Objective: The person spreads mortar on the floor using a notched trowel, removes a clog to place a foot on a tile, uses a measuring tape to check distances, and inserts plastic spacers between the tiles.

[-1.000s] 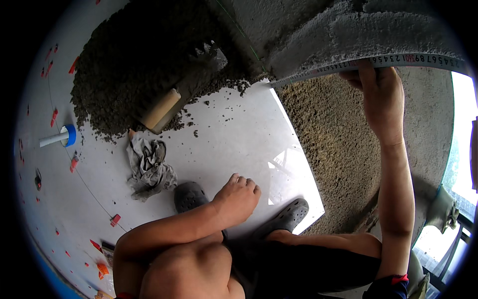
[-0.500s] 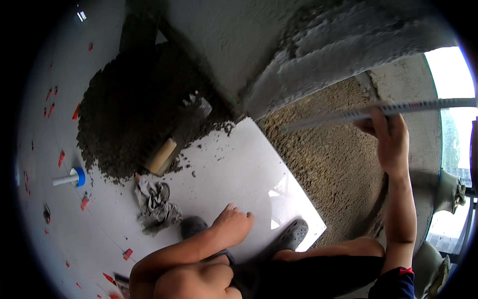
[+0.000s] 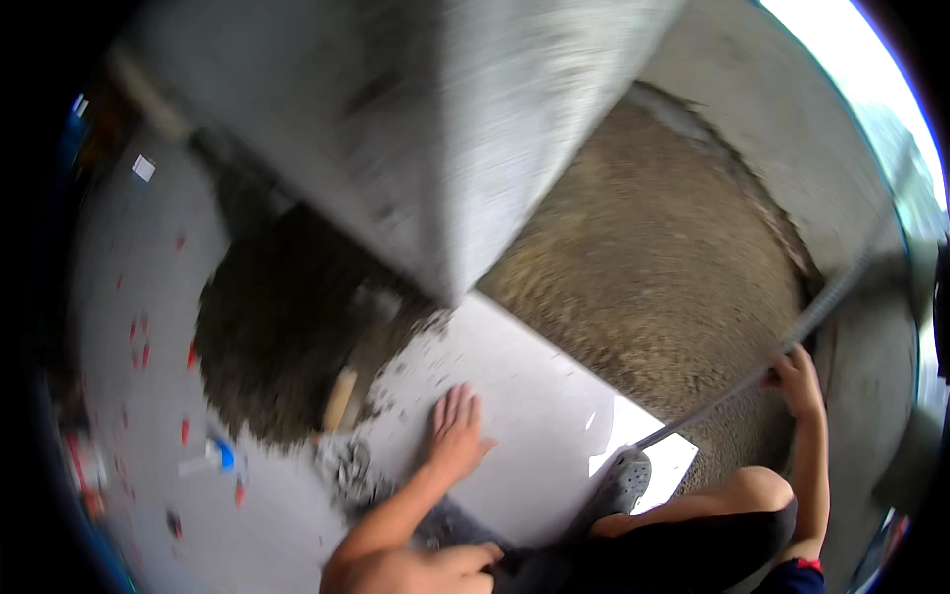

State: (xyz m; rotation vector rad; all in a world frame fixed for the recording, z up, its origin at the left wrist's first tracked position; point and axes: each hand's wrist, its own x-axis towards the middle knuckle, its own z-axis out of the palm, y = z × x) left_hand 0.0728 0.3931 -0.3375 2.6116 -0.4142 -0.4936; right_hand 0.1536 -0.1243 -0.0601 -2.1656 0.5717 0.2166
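Note:
My left hand (image 3: 457, 436) lies flat on a large white floor tile (image 3: 524, 396), its fingers stretched out and holding nothing. My right hand (image 3: 798, 381) is closed round a long, thin grey straightedge (image 3: 821, 309). The bar slants up and to the right across the tile's edge, its low end by my grey clog (image 3: 623, 482); its upper end blurs against the bright window. Left of the tile, a wooden-handled trowel (image 3: 339, 399) rests at the edge of a dark mortar heap (image 3: 282, 322), its blade hard to make out. A crumpled grey cloth (image 3: 346, 469) lies below the handle.
A concrete wall corner (image 3: 450, 178) juts down to the tile's far corner. Right of the tile spreads a rough sandy bed (image 3: 653, 247), bordered by a low concrete wall (image 3: 782, 129). Small red wedges (image 3: 185, 431) and a blue-and-white object (image 3: 220, 455) lie on the left floor.
My left hand has gone from loosely curled above the tile to flat on it. The right hand is lower, and the straightedge has swung from nearly level to a steep slant. The view has shifted.

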